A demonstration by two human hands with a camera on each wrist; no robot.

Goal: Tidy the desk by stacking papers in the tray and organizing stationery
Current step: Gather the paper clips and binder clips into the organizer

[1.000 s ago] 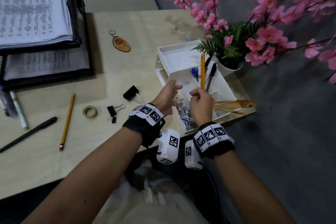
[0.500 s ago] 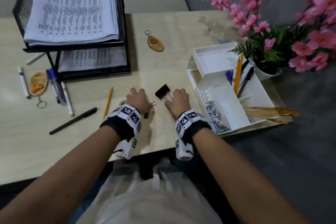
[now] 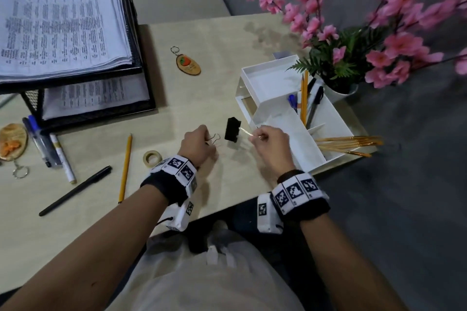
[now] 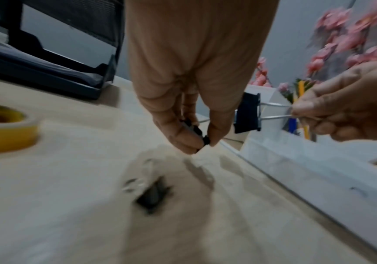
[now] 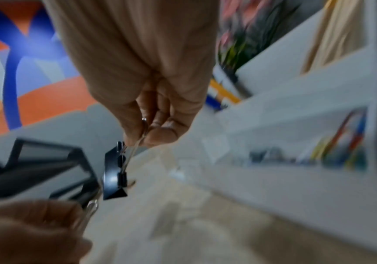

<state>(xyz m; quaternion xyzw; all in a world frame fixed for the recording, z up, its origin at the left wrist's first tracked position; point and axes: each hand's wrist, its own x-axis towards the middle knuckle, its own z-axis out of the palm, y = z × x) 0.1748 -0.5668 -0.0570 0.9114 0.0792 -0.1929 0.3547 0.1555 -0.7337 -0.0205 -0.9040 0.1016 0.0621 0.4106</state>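
My right hand (image 3: 255, 135) pinches the wire handles of a large black binder clip (image 3: 232, 129), which hangs just above the desk beside the white organizer (image 3: 316, 159). In the right wrist view the same clip (image 5: 115, 171) dangles below my right hand (image 5: 141, 139). My left hand (image 3: 207, 139) pinches a small black binder clip (image 4: 196, 132) a little above the desk, left of the large one. Another small clip (image 4: 151, 194) lies blurred on the desk under my left hand (image 4: 202, 144). The black mesh paper tray (image 3: 141, 68) holds stacked papers (image 3: 58, 25) at the back left.
A tape roll (image 3: 152, 158), a pencil (image 3: 125, 166), a black pen (image 3: 75, 190) and markers (image 3: 48, 146) lie left of my hands. A keychain (image 3: 188, 64) sits mid-desk. Brushes (image 3: 348, 142) overhang the organizer, and a flower pot (image 3: 341, 88) stands behind it.
Both hands left the organizer, came down on the clips on the desk, and now hold them lifted: the large clip in the right, a small one in the left.
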